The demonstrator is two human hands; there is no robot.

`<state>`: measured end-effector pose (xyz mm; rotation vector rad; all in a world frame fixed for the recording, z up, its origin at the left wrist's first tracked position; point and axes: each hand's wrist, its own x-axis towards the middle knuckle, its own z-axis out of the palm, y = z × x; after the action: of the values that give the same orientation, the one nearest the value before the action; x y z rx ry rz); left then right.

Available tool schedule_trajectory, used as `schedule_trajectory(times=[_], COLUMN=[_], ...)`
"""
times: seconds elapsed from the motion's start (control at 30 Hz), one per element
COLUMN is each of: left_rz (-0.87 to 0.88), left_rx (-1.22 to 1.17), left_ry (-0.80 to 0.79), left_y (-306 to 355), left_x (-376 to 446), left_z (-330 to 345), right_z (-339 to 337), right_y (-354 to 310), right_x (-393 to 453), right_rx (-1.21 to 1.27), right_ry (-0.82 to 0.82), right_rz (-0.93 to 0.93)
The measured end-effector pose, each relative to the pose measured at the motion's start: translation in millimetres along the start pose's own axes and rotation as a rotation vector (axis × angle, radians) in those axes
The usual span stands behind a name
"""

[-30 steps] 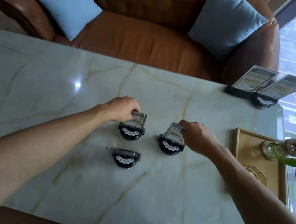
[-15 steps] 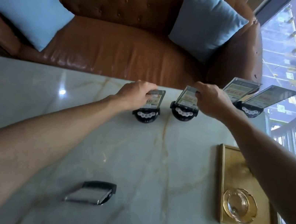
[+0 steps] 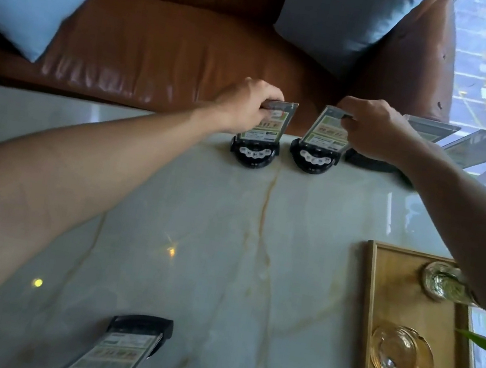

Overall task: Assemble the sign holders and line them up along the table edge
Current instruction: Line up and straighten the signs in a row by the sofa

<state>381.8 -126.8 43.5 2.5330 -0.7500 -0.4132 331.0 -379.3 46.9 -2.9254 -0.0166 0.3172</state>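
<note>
Both hands are pinching panel tops: left hand (image 3: 249,105) on one sign holder (image 3: 260,135), right hand (image 3: 371,126) on its neighbour (image 3: 317,146), standing at the far table edge (image 3: 120,107). The last holder (image 3: 119,352) lies flat back near the left elbow, pointing away from the row.

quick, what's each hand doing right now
Left hand: closed on the top of the left black-based acrylic sign holder.
Right hand: closed on the neighbouring black-based acrylic sign holder.
</note>
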Motion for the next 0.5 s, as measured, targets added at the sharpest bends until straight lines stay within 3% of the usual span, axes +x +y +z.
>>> schedule_trajectory(times=[0.3, 0.5], left_rz=[-0.034, -0.12], left_rx=[-0.038, -0.1], left_ry=[0.04, 0.114], left_y=[0, -14], left_x=[-12, -75], left_z=[-6, -31], right_z=[-2, -17], right_y=[-10, -54], right_x=[-3, -34], right_rx=[-0.008, 0.001], right_ry=[-0.013, 0.213], right_rz=[-0.005, -0.084])
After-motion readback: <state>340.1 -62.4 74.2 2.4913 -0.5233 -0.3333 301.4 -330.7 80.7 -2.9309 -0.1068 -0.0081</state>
